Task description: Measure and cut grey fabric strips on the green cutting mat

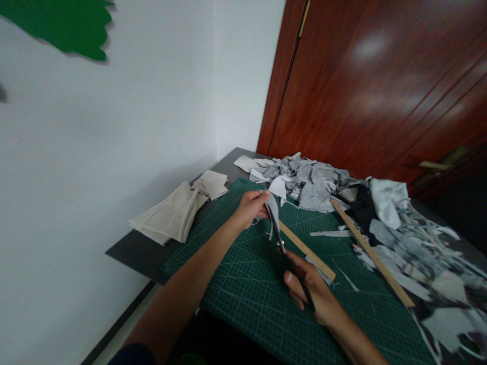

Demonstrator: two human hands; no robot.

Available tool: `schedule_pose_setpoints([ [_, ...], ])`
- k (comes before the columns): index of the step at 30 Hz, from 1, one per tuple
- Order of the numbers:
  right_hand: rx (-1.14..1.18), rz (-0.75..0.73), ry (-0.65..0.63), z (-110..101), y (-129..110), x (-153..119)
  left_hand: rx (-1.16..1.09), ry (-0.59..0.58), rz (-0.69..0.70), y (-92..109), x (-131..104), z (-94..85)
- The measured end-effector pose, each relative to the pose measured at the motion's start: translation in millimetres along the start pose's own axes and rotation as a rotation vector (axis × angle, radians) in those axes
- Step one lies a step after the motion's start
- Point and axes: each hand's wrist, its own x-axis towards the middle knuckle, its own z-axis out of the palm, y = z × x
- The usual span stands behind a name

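My left hand pinches a small grey fabric piece above the cutting mat. In my right hand is a pair of black-handled scissors, with fingers wrapped round the handles. The scissor blades point up and away from me and lie against the fabric's edge, close to my left fingers. Whether the blades are parted is hard to make out. Under both hands spreads the green gridded cutting mat. A wooden ruler lies on it, partly hidden behind the scissors and right hand.
A large heap of grey and white fabric scraps runs along the back and right. Another wooden ruler lies beside it. Folded cream cloth and small cream pieces sit at left. A white wall and a brown door border the table.
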Motion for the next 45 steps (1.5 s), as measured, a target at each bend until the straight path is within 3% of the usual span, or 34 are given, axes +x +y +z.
schedule_pose_setpoints([
  [45,-0.032,0.034,-0.014,0.4,0.8,1.4,0.023,0.062,-0.027,-3.7,0.9,-0.1],
])
